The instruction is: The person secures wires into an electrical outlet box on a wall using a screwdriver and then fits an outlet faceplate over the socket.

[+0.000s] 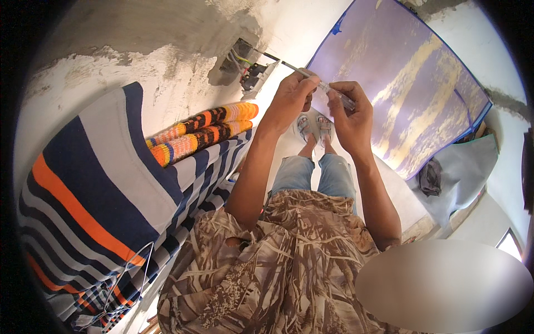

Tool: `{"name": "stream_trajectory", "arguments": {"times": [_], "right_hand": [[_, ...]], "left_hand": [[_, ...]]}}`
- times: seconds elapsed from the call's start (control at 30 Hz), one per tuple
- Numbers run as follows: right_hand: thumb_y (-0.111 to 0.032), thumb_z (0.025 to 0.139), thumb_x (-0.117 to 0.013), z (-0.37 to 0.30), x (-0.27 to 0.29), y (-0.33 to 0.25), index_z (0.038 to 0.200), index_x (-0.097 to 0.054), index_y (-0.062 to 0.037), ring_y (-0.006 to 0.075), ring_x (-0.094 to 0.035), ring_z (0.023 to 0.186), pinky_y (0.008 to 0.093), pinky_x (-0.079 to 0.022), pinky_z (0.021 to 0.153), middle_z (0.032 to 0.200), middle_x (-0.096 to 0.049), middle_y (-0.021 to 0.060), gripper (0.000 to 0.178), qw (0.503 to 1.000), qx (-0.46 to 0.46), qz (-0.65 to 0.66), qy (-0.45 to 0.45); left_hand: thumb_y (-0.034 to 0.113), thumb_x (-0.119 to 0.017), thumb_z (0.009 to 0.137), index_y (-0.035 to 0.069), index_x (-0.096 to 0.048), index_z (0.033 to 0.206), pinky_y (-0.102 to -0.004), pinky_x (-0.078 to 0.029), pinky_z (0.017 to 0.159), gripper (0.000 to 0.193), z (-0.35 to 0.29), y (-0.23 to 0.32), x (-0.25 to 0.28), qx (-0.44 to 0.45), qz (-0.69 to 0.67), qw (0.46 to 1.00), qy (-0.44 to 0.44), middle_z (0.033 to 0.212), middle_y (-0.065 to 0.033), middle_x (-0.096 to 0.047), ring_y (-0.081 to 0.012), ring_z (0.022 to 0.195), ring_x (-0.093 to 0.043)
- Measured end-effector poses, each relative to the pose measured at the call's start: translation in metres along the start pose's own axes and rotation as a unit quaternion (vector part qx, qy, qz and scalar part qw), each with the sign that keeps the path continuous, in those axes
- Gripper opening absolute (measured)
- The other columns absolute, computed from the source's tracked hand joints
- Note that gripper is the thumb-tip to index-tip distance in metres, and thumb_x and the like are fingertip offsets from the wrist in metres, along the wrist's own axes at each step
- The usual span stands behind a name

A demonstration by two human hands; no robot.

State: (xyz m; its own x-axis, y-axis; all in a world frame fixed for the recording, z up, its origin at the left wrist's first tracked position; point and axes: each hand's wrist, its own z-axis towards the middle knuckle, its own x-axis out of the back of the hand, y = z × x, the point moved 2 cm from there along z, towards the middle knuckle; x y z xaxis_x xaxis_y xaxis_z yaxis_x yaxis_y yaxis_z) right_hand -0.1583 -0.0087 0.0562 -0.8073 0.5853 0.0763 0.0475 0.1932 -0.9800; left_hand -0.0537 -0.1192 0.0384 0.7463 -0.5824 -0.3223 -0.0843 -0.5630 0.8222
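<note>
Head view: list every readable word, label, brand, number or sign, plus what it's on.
None readable.
Slim clear-handled tool: any marking too small to read.
Black wiring fitting: any marking too small to read.
Striped cloth: stripes only, no lettering visible.
Purple sheet: pale blotches, no lettering visible.

A head-worn fisheye, the left of a side-by-side pair, looks steeply down past the brown-patterned shirt (295,261), closest to the lens, to the sandals (303,127) farther off. The left hand (293,93) and right hand (354,111) sit at middle range, above centre. The wide field reaches the plastered wall (167,33); straight edges bow, and corners go black.
</note>
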Motion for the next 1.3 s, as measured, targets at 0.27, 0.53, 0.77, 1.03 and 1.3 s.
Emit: {"name": "stream_trajectory", "arguments": {"times": [0.27,0.53,0.77,1.03,1.3], "right_hand": [[-0.026,0.092,-0.059,0.045,0.006,-0.027,0.099,-0.066,-0.0008,0.0217,-0.063,0.088,0.0343,-0.048,0.08,0.092,-0.068,0.0111,0.027,0.987,0.125,-0.083,-0.062],[-0.038,0.093,-0.058,0.144,-0.08,-0.028,0.104,-0.071,-0.0018,0.0201,-0.061,0.096,0.0325,-0.047,0.087,0.098,-0.07,0.0115,0.04,0.924,0.072,-0.173,-0.333],[-0.042,0.087,-0.062,0.155,-0.099,-0.027,0.095,-0.076,-0.0059,0.021,-0.059,0.092,0.0341,-0.046,0.084,0.093,-0.069,0.0118,0.039,0.896,0.053,-0.259,-0.356],[-0.039,0.082,-0.071,0.16,-0.094,-0.024,0.101,-0.075,-0.0065,0.0228,-0.06,0.089,0.0351,-0.046,0.085,0.092,-0.07,0.0096,0.038,0.908,0.017,-0.225,-0.352],[-0.046,0.082,-0.069,0.163,-0.103,-0.023,0.104,-0.073,-0.0061,0.0199,-0.058,0.088,0.0361,-0.046,0.084,0.091,-0.068,0.0068,0.046,0.895,-0.001,-0.266,-0.357]], "left_hand": [[0.032,-0.052,0.096,0.004,-0.061,0.091,-0.0258,-0.039,0.056,0.029,-0.002,-0.032,-0.015,0.016,0.121,0.99,-0.07,0.073,0.0005,-0.055,-0.0089,0.061,-0.047],[0.033,-0.047,0.097,0.001,-0.057,0.089,-0.0352,-0.043,0.069,0.035,-0.046,-0.128,-0.035,-0.049,0.309,0.936,-0.161,0.075,-0.0084,-0.054,-0.0206,0.071,-0.053],[0.037,-0.045,0.098,-0.001,-0.058,0.09,-0.0352,-0.045,0.075,0.04,-0.079,-0.14,-0.02,0.057,0.288,0.943,-0.155,0.078,-0.0111,-0.059,-0.0224,0.076,-0.057],[0.032,-0.048,0.098,-0.001,-0.06,0.093,-0.0335,-0.046,0.074,0.035,-0.086,-0.144,0.0,0.001,0.273,0.956,-0.11,0.081,-0.0102,-0.062,-0.0191,0.079,-0.059],[0.03,-0.052,0.097,-0.002,-0.059,0.083,-0.0319,-0.044,0.066,0.035,-0.098,-0.161,0.049,0.022,0.255,0.966,-0.041,0.072,-0.0081,-0.057,-0.0137,0.069,-0.053]]}}
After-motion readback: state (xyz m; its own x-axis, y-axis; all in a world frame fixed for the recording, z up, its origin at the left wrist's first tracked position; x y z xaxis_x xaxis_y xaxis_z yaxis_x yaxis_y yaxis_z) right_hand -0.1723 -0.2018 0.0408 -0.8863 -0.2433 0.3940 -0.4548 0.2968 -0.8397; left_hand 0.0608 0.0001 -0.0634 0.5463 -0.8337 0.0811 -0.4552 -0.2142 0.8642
